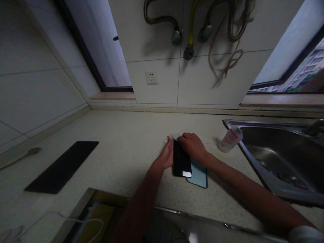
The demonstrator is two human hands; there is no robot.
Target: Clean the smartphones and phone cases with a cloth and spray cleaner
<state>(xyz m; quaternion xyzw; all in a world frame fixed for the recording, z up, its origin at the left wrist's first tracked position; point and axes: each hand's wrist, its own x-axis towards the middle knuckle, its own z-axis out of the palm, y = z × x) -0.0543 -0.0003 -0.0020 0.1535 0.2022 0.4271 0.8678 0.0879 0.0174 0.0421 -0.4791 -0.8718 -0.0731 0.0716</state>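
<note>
A black smartphone lies screen up, tilted slightly, with a pale glare near its lower edge. My left hand grips its left side, thumb pointing up along the edge. Across the phone's upper right corner reaches my right hand, its fingers curled closed. A thin whitish bit shows by those fingertips at the phone's top, too faint to name. Partly under the phone and the right wrist rests a light teal phone case on the pale countertop.
A clear plastic cup with a red print stands by the steel sink on the right. A black flat mat lies at left, near a brush-like tool. A white cable hangs over an open drawer.
</note>
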